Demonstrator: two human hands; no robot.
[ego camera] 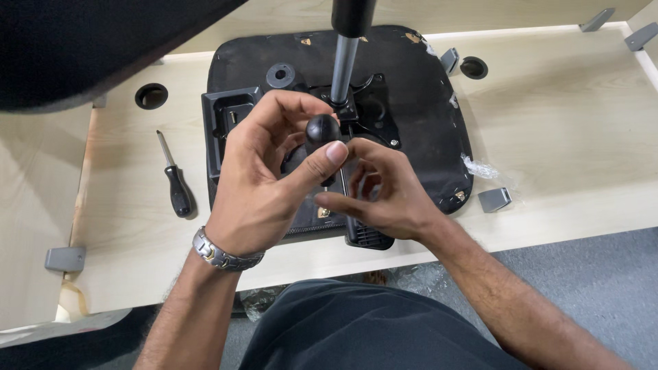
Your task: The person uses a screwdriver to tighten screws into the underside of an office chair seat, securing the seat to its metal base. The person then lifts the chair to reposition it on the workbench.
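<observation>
On the pale wooden board [562,130], both hands' grip, left hand [264,181] and right hand [384,192], pinches a black knob [322,129].

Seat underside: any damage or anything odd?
Yes. The seat underside has torn, frayed covering at its top right edge and a scrap of clear plastic sticking out on the right. Both hands pinch a black knob.

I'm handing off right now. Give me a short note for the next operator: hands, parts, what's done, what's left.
Left hand: fingers pinch the round black knob.
Right hand: fingers curled just below the knob, over the black lever.
Upturned seat pan lies on the pale wooden board; gas cylinder stands in its mechanism plate.
Screwdriver lies untouched, left of the seat.
Whether the knob is seated cannot be told; checking that is what's left.
</observation>
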